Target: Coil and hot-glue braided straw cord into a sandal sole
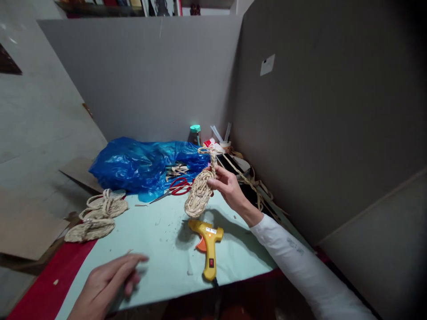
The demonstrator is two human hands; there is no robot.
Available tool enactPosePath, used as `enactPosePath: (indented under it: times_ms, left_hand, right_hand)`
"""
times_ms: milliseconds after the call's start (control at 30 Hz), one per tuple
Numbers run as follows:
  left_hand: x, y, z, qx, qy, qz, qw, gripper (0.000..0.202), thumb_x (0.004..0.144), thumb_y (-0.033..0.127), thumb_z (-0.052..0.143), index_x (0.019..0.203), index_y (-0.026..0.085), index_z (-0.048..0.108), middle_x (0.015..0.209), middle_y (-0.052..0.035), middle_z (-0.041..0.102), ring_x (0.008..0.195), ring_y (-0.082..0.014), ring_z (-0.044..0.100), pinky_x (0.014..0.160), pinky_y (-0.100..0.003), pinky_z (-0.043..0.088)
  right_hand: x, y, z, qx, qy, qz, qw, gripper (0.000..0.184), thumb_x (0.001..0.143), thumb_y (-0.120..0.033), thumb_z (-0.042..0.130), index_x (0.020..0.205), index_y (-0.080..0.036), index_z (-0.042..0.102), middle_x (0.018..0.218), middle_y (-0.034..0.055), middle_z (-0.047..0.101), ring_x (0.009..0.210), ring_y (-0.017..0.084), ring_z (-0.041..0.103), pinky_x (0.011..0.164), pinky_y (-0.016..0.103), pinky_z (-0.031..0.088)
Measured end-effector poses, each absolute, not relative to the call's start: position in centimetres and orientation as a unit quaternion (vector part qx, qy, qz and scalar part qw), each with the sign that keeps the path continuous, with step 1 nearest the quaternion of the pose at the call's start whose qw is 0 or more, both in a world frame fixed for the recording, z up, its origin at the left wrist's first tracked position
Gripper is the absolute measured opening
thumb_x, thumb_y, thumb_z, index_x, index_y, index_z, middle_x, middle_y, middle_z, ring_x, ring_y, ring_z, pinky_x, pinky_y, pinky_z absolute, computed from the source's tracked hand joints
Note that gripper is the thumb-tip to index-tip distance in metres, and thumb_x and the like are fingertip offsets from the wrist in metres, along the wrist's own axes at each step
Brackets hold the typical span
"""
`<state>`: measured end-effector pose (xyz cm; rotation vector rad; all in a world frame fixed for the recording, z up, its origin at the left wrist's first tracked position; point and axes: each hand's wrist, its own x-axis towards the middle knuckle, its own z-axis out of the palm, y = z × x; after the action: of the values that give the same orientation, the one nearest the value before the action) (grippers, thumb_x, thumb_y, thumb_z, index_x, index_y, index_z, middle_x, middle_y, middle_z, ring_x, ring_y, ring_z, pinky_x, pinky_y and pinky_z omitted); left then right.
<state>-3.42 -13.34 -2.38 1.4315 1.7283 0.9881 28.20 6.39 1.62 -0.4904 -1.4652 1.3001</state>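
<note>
My right hand (228, 189) pinches a braided straw sole (197, 198) between thumb and fingers, holding it up above the table. A loose length of braid (213, 162) rises from its upper end. Just below lies a yellow glue gun (210, 244) with an orange trigger and a red switch, its nozzle to the left. Over the near left of the table, my left hand (111, 282) holds nothing; the index finger is stretched out and the others are partly bent. Finished-looking straw sandals (100, 213) lie at the table's left edge.
Red-handled scissors (180, 186) lie beside a blue plastic bag (133, 164) with straw strips at its opening. A teal-lidded jar (195, 133), a dark phone-like device (231, 163) and loose straw braids (255, 186) are at the back right. Grey panels (160, 75) enclose the table.
</note>
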Motion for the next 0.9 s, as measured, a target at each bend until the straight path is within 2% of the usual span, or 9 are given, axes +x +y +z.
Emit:
enactPosePath:
  times_ms: [67, 133, 300, 400, 467, 567, 667, 733, 900]
  left_hand:
    - [-1.6, -10.6, 0.6, 0.578, 0.644, 0.364, 0.344, 0.042, 0.081, 0.055, 0.071, 0.113, 0.028, 0.078, 0.068, -0.0016, 0.070, 0.065, -0.0213, 0.064, 0.067, -0.030, 0.053]
    - [-0.3, -8.2, 3.2, 0.570, 0.611, 0.408, 0.369, 0.043, 0.076, 0.053, 0.076, 0.110, 0.027, 0.079, 0.098, -0.0074, 0.078, 0.082, -0.0256, 0.071, 0.076, -0.032, 0.056]
    - [2.6, -4.5, 6.7, 0.500, 0.448, 0.496, 0.551, 0.048, 0.082, 0.051, 0.072, 0.120, 0.022, 0.075, 0.127, -0.0128, 0.073, 0.120, -0.0336, 0.064, 0.096, -0.039, 0.053]
    - [4.1, -3.5, 7.6, 0.476, 0.376, 0.445, 0.659, 0.048, 0.081, 0.043, 0.075, 0.125, 0.023, 0.071, 0.120, -0.0105, 0.075, 0.109, -0.0304, 0.069, 0.089, -0.036, 0.054]
    - [4.8, -3.0, 7.8, 0.456, 0.374, 0.450, 0.671, 0.046, 0.081, 0.038, 0.077, 0.124, 0.024, 0.071, 0.112, -0.0074, 0.077, 0.100, -0.0244, 0.070, 0.081, -0.029, 0.053]
    - [5.1, -2.8, 7.4, 0.426, 0.373, 0.466, 0.680, 0.036, 0.078, 0.033, 0.080, 0.112, 0.019, 0.076, 0.096, -0.0055, 0.077, 0.085, -0.0179, 0.068, 0.073, -0.024, 0.050]
    - [5.1, -2.9, 6.3, 0.419, 0.371, 0.461, 0.689, 0.031, 0.076, 0.033, 0.081, 0.102, 0.016, 0.077, 0.086, -0.0058, 0.075, 0.076, -0.0168, 0.065, 0.071, -0.025, 0.050]
    - [5.1, -3.0, 5.5, 0.423, 0.375, 0.460, 0.685, 0.031, 0.077, 0.033, 0.081, 0.102, 0.015, 0.077, 0.087, -0.0060, 0.074, 0.077, -0.0177, 0.064, 0.073, -0.027, 0.050]
    - [5.2, -3.0, 4.5, 0.410, 0.367, 0.475, 0.687, 0.028, 0.081, 0.029, 0.076, 0.106, 0.015, 0.076, 0.092, -0.0065, 0.075, 0.077, -0.0179, 0.065, 0.074, -0.027, 0.050]
  right_hand:
    - [27.7, 5.8, 2.2, -0.205, -0.618, 0.549, 0.524, 0.028, 0.100, -0.035, 0.063, 0.120, -0.015, 0.062, 0.104, 0.0048, 0.067, 0.080, 0.014, 0.066, 0.067, 0.029, 0.059]
    - [27.1, 5.2, 3.0, -0.204, -0.621, 0.554, 0.515, 0.028, 0.096, -0.033, 0.068, 0.118, -0.015, 0.062, 0.095, 0.0020, 0.066, 0.072, 0.012, 0.063, 0.060, 0.025, 0.056]
    - [25.3, 3.9, 5.8, -0.212, -0.619, 0.567, 0.501, 0.035, 0.083, -0.035, 0.081, 0.112, -0.021, 0.066, 0.088, -0.0006, 0.066, 0.070, 0.012, 0.060, 0.055, 0.022, 0.050]
    - [24.2, 3.3, 6.8, -0.225, -0.622, 0.574, 0.482, 0.035, 0.082, -0.036, 0.081, 0.110, -0.022, 0.067, 0.093, 0.0006, 0.069, 0.077, 0.014, 0.062, 0.063, 0.025, 0.052]
    - [23.7, 3.1, 7.2, -0.232, -0.626, 0.576, 0.473, 0.033, 0.082, -0.036, 0.082, 0.109, -0.023, 0.068, 0.097, 0.0012, 0.070, 0.085, 0.015, 0.064, 0.072, 0.027, 0.053]
    - [23.1, 3.0, 7.4, -0.238, -0.622, 0.582, 0.466, 0.027, 0.085, -0.036, 0.079, 0.107, -0.023, 0.072, 0.104, 0.0020, 0.071, 0.096, 0.016, 0.065, 0.085, 0.029, 0.052]
    - [22.8, 3.6, 7.5, -0.243, -0.593, 0.618, 0.455, 0.024, 0.087, -0.041, 0.076, 0.102, -0.022, 0.074, 0.104, 0.0042, 0.074, 0.101, 0.018, 0.068, 0.094, 0.032, 0.051]
    - [22.6, 4.3, 7.5, -0.253, -0.562, 0.651, 0.443, 0.026, 0.084, -0.043, 0.077, 0.097, -0.020, 0.074, 0.101, 0.0061, 0.076, 0.098, 0.019, 0.070, 0.092, 0.032, 0.053]
    - [22.3, 6.3, 7.6, -0.285, -0.502, 0.703, 0.415, 0.031, 0.077, -0.044, 0.081, 0.087, -0.018, 0.071, 0.088, 0.0080, 0.078, 0.069, 0.015, 0.069, 0.067, 0.028, 0.057]
